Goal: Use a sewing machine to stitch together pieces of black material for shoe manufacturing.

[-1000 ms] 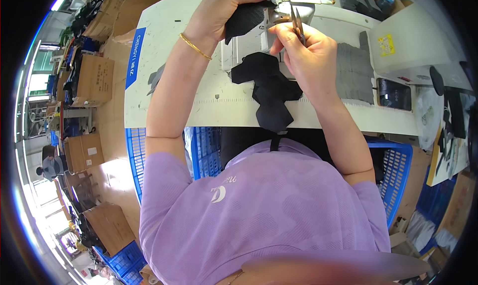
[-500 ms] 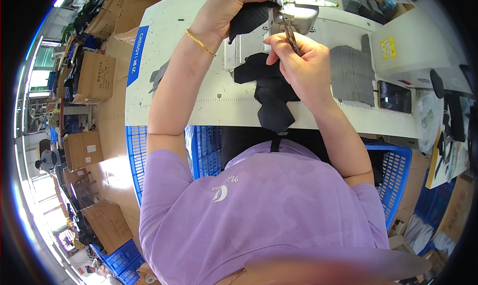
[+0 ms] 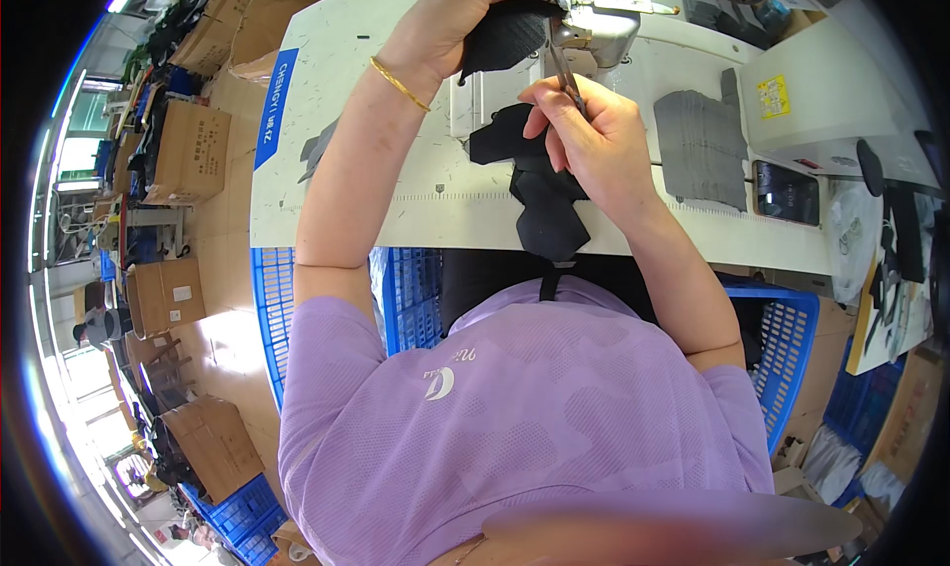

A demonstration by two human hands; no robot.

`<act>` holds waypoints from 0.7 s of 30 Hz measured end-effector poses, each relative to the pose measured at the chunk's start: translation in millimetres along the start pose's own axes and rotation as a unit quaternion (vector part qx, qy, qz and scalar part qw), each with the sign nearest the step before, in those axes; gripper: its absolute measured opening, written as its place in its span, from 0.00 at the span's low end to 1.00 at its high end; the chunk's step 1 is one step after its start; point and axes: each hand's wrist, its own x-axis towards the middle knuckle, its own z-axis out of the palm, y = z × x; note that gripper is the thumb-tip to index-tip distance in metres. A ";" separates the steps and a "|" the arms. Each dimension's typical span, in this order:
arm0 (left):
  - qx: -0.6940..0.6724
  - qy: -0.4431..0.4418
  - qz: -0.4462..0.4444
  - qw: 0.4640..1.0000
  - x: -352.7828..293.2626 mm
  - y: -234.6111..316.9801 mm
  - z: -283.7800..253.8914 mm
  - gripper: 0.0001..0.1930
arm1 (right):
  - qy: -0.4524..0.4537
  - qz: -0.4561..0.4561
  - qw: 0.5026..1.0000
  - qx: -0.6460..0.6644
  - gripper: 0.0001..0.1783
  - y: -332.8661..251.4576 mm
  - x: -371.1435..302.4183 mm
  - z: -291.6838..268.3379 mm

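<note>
My left hand (image 3: 445,22) is closed on a dark fabric piece (image 3: 507,40) at the head of a sewing machine (image 3: 599,34). The machine hides part of its fingertips. Pinched in my right hand (image 3: 592,136) is a pair of metal tweezers (image 3: 566,77), its tips up beside the fabric's right edge, close to the needle area. Below the hands, several black fabric pieces (image 3: 550,228) lie overlapping on the white sewing table (image 3: 396,225), reaching over its front edge. My right hand partly covers them.
A stack of grey fabric pieces (image 3: 701,155) lies to the right, next to a dark phone (image 3: 787,192). Blue plastic baskets (image 3: 782,353) stand under the table's front edge. Cardboard boxes (image 3: 188,150) line the floor at left. Grey scraps (image 3: 319,150) lie on the table's left side.
The tweezers and my right hand have shifted slightly up and left, nearer the fabric edge. My left hand keeps its hold on the fabric, almost unmoved.
</note>
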 end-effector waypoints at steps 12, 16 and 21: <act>-0.036 0.124 -0.010 0.992 -27.6 -11.3 -2.4 0.07 | -0.065 0.053 0.995 -0.060 0.16 -9.6 -15.5 -13.7; -0.004 0.224 0.140 0.965 -73.1 -43.8 -4.9 0.11 | 0.007 -0.104 0.959 -0.263 0.16 8.8 -26.0 -25.2; 0.127 0.258 0.195 0.938 -106.1 -65.4 7.2 0.10 | 0.089 -0.229 0.816 -0.523 0.15 16.5 -23.4 -7.2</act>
